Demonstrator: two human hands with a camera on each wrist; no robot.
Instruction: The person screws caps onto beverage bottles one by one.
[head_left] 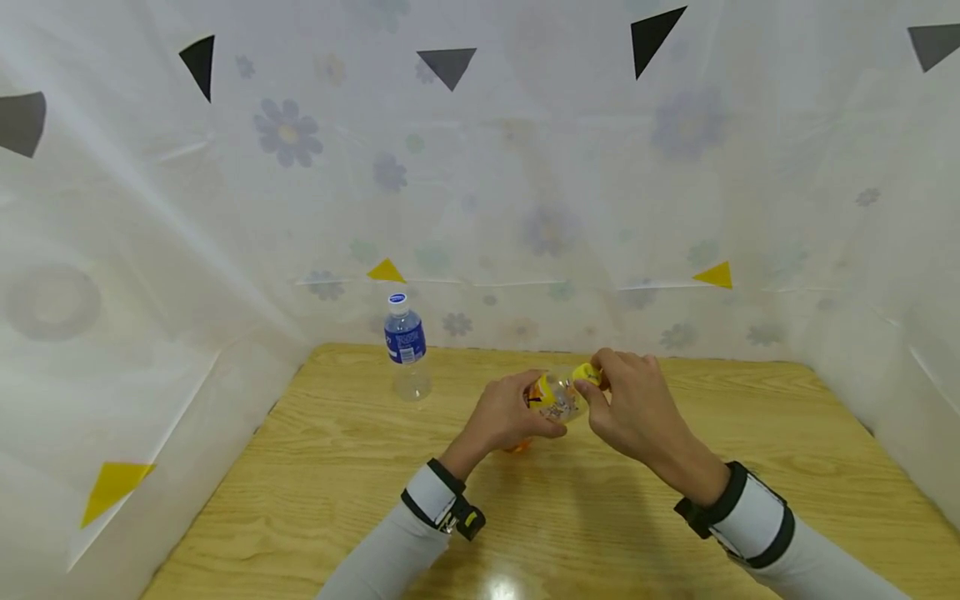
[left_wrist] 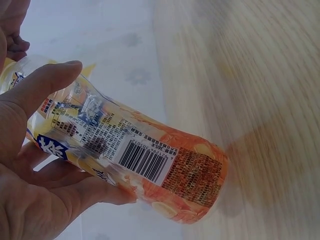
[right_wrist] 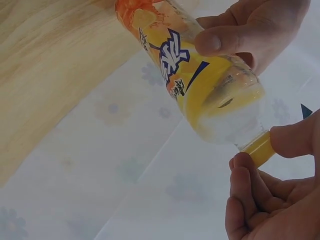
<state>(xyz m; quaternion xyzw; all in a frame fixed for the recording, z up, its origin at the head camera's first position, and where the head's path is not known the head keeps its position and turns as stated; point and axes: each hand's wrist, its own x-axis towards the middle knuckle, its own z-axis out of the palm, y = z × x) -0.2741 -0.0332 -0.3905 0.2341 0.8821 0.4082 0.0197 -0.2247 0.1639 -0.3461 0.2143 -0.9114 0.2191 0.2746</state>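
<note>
A clear plastic bottle (left_wrist: 145, 155) with a yellow and orange printed label is held tilted above the table, its neck toward the right hand. My left hand (head_left: 512, 410) grips it round the label, thumb on one side and fingers on the other. With thumb and fingertips, my right hand (head_left: 637, 408) pinches the yellow cap (right_wrist: 260, 148), which sits on the bottle's neck. No liquid shows through the clear upper part of the bottle. In the left wrist view the orange base points toward the tabletop.
Another clear bottle (head_left: 406, 342), with a blue label and white cap, stands upright at the back left of the wooden table (head_left: 330, 500). White flower-printed sheeting (head_left: 525, 183) rises behind the table and at both sides.
</note>
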